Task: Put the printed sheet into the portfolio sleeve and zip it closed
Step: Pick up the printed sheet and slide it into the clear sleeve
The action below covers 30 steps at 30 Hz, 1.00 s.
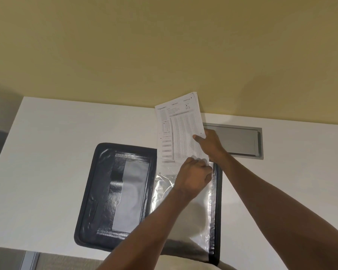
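The black portfolio point(113, 191) lies open on the white desk point(47, 152); its clear sleeve point(199, 217) fills the right half; the left hand point(193, 176) pinches the sleeve's top edge; the right hand point(209, 143) grips the printed sheet point(176, 129), standing tilted above the mouth; a missed opening could crumple its bottom corner.

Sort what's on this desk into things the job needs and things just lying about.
For the job:
- printed sheet, held by both hands
- open black portfolio
- its clear sleeve
- left hand
- right hand

Just there:
- grey cable hatch set in the white desk
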### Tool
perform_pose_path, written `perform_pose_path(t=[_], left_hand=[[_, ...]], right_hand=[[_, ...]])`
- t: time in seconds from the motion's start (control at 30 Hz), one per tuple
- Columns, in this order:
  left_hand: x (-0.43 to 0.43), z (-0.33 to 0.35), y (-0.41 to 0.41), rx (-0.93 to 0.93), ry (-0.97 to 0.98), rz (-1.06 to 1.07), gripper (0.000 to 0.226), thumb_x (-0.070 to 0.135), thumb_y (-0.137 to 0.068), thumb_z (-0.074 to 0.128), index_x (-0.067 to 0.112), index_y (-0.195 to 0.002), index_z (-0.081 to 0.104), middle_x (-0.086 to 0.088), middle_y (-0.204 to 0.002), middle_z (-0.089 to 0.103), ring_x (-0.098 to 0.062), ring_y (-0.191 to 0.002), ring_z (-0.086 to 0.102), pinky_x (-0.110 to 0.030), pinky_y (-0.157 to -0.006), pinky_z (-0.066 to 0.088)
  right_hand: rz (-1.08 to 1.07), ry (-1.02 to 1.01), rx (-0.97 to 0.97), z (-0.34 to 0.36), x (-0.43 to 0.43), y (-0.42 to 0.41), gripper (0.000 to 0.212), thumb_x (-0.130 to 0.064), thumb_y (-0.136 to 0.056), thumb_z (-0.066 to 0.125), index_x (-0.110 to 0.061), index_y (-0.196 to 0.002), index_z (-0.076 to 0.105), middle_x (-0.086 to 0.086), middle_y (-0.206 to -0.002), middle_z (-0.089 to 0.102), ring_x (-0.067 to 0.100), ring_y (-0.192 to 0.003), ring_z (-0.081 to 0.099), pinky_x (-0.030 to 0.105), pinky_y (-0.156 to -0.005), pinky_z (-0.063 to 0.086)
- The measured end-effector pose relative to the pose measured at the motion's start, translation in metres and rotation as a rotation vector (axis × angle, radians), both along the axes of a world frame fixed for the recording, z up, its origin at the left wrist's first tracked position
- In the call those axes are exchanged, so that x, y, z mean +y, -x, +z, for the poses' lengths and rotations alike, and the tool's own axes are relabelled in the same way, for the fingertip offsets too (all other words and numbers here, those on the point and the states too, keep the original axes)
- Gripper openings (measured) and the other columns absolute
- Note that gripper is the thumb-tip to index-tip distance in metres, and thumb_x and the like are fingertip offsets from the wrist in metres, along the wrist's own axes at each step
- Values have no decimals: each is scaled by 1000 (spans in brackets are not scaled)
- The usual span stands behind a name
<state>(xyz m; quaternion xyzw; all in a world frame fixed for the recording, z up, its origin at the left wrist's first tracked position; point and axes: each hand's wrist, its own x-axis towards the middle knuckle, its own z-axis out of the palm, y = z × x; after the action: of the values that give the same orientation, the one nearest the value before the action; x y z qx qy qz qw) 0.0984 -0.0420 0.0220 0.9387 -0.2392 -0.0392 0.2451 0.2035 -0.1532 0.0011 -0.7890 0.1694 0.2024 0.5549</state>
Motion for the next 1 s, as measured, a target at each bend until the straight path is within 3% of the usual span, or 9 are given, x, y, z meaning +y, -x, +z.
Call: perform_pose_path(t=[0.13,0.37,0.47,0.53,0.67,0.87,1.0], left_hand=[[6,-1,-4,39,13,-64,15,11,-91,64,12,-86,78,-4,-84,72,-23,-77,67,-33,-76,51],[3,-2,-3,54,11,-41,24,17,-94,57,19,-89,80,1,-94,76,-20,-82,68,-33,-80,48],[-4,-2,-4,53,-15,-42,23,17,-94,57,19,-88,79,-2,-95,74,-25,-74,67,-34,-73,48],[-8,-3,-6,47,-17,-32,22,16,-93,58,19,-86,78,-2,-94,75,-25,-70,66,-33,-69,49],[-10,-10,-10,43,-8,-17,22,17,-98,58,19,-93,80,-1,-90,74,-23,-76,67,-37,-76,51],[-13,-24,-9,46,42,37,17,12,-91,67,21,-95,81,2,-101,75,-25,-96,64,-38,-85,46],[-19,-31,-7,48,64,72,16,13,-88,73,22,-97,82,2,-101,77,-26,-105,64,-37,-89,47]], right_hand=[[-2,0,-23,1,2,2,35,-15,-100,64,-8,-134,65,7,-125,71,20,-105,69,16,-73,52],[-18,-20,2,2,2,1,35,-17,-99,66,-9,-133,65,6,-125,71,22,-107,69,19,-75,53],[-39,-37,26,0,3,4,34,-18,-98,67,-10,-131,67,6,-124,72,23,-107,70,26,-82,55],[-67,-44,46,-1,1,6,33,-18,-97,68,-10,-130,68,5,-121,73,21,-105,70,24,-81,55],[-109,-147,149,-3,-8,13,32,-15,-95,71,-10,-126,69,1,-115,74,11,-97,71,11,-67,54],[-83,-240,328,-10,-22,29,17,-13,-91,76,-7,-107,74,8,-97,79,15,-81,77,22,-66,59],[-15,-264,392,-14,-31,33,6,-10,-92,75,-5,-95,75,3,-82,80,12,-74,77,19,-64,58]])
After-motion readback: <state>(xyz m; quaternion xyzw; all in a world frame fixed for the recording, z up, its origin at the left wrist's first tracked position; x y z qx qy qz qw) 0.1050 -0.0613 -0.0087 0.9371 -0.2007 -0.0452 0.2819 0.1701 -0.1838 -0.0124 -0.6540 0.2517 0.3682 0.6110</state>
